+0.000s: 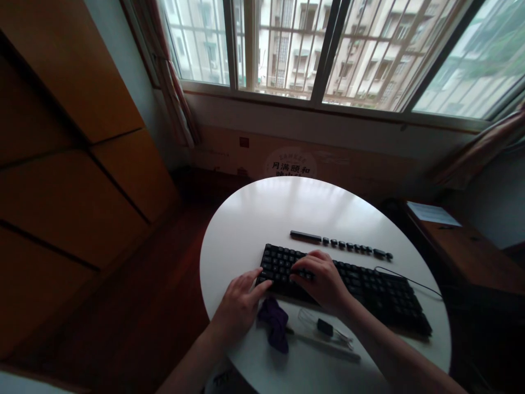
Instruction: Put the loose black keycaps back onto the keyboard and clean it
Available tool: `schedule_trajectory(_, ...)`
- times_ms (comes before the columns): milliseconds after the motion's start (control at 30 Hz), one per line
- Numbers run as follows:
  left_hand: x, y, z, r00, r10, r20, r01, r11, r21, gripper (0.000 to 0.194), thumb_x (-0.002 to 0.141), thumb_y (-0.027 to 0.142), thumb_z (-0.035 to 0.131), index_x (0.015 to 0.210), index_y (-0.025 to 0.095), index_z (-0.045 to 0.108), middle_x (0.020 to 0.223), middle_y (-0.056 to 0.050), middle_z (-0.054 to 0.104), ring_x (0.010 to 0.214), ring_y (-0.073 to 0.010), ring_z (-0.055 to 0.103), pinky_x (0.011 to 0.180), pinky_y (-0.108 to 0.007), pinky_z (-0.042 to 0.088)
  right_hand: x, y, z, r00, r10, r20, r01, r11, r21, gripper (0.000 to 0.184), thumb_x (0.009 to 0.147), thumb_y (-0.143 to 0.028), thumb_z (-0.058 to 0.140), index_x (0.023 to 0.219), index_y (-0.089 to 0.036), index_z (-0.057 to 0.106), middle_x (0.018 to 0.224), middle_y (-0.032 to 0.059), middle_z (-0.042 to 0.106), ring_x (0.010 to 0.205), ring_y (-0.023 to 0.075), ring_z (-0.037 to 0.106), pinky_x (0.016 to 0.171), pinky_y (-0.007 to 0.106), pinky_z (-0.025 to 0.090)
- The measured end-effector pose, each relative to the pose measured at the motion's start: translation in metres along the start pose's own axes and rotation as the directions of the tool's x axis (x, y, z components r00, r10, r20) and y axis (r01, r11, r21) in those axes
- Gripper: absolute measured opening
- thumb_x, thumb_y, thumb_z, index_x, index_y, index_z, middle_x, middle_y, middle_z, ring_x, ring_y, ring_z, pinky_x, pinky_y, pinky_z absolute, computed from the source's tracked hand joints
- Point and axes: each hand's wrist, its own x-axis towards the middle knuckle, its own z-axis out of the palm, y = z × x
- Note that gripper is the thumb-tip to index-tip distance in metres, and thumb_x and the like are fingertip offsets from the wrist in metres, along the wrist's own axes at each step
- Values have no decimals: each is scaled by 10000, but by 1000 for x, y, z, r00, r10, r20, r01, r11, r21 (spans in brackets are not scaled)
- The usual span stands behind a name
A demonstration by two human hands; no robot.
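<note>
A black keyboard [356,284] lies at a slant across the round white table. My left hand [241,298] grips its left end, with the thumb at the front corner and the fingers along the side edge. Over the left-middle keys, my right hand [322,276] is closed in a pinch; whatever may be between its fingertips is hidden. Behind the keyboard is a row of loose black keycaps [348,246], with a long spacebar keycap [305,236] at its left end. A crumpled purple cloth [274,324] lies just right of my left wrist.
In front of the keyboard are a wire keycap puller [325,327] with a black handle and a thin light stick [328,348]. A cable [410,279] runs off the right edge of the white table [238,230]. A brown desk [471,249] with paper stands at right.
</note>
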Motion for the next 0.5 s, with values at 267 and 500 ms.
schedule_trajectory(267, 3, 6, -5, 1000, -7, 9, 7, 1000, -15, 469, 871, 39, 437, 1282, 221, 572, 1397, -109, 537, 1285, -268, 504, 1047, -481, 474, -17, -12, 31, 992, -122, 28, 119, 988, 96, 173, 899, -411, 676, 892, -246, 727, 868, 13, 730, 902, 179, 588, 915, 354, 381)
schedule_trajectory(500, 1, 5, -4, 999, -5, -54, 3, 999, -40, 484, 900, 42, 399, 1338, 216, 508, 1364, -108, 555, 1270, -249, 520, 1048, -445, 494, -18, -5, 42, 988, -147, 56, 145, 989, 26, 168, 923, -408, 645, 906, -263, 729, 944, -6, 743, 914, 170, 578, 938, 367, 335)
